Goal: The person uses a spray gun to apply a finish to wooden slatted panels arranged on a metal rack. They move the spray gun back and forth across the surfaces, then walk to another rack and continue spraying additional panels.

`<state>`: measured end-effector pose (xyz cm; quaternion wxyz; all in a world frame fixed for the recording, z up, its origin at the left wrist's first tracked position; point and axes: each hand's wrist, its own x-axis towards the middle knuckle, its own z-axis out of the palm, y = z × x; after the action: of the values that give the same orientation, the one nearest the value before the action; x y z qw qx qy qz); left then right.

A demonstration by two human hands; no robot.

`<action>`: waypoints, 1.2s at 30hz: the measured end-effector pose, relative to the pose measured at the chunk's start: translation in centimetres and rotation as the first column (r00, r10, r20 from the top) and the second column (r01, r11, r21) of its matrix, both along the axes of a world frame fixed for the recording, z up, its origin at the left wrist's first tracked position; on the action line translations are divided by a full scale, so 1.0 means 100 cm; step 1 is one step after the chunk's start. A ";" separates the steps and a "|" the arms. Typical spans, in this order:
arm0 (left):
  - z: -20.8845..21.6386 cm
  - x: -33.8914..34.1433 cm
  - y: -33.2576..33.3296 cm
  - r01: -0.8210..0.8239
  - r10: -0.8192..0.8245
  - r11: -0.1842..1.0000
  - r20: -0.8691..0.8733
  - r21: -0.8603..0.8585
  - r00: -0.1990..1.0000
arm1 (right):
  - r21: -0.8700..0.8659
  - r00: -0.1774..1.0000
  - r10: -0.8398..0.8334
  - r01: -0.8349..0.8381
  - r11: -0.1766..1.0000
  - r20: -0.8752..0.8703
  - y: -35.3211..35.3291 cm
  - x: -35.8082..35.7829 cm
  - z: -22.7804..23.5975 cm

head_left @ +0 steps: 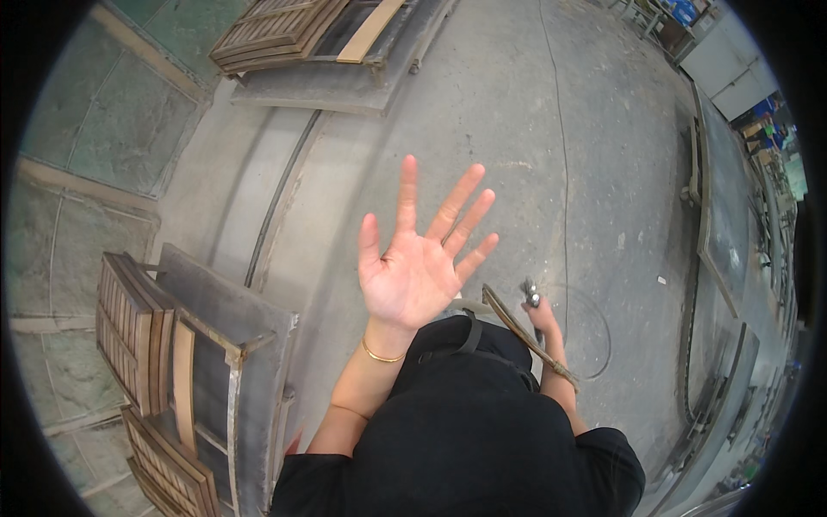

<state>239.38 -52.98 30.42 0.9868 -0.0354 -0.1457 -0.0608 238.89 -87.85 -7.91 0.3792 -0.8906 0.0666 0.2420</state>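
Evidently, the left hand (413, 274) is held up at the centre of the view, released and empty, with its palm turned to the camera and its fingers fanned; a gold bracelet (382, 352) is worn at the wrist. Lower and to the right, a hand tool (531, 295) with a shiny metal head is grasped by the right hand (544, 317). Whether a trigger is pressed cannot be told. A brown hose (527, 338) is seen running past the right forearm; its joint to the tool is not clearly shown.

For good handling, it is judged, the tool is best pointed away from the raised palm and the body, and the hose is best left slack, so that the wrist is not tugged.

Below, a grey, scuffed floor (482, 103) is crossed by a thin dark cable (560, 112). At the left, 1 nearer cart (202, 284) and 1 farther cart (314, 96) are loaded with brown slatted panels (133, 332). Large greenish sheets (129, 108) are set beyond. At the right, a long grey table (728, 233) is curved by the lens, and a white cabinet (732, 73) is placed farther off.
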 end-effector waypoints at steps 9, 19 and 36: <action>0.009 0.000 0.000 0.014 -0.021 0.999 0.150 0.044 0.988 | 0.015 0.944 0.028 -0.035 0.999 0.328 0.023 0.069 0.085; 0.013 -0.001 -0.001 0.098 -0.067 0.966 0.135 -0.239 0.989 | 0.038 0.867 0.191 -0.235 0.971 0.460 0.073 0.078 0.175; 0.009 0.005 -0.007 0.129 -0.113 0.986 0.144 -0.105 0.983 | -0.061 0.842 0.385 -0.392 0.918 0.378 0.119 0.087 0.344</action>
<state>239.87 -53.69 31.33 0.9653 -0.0962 -0.2142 -0.1146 247.63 -75.95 26.50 0.3364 -0.9118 -0.1927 0.1357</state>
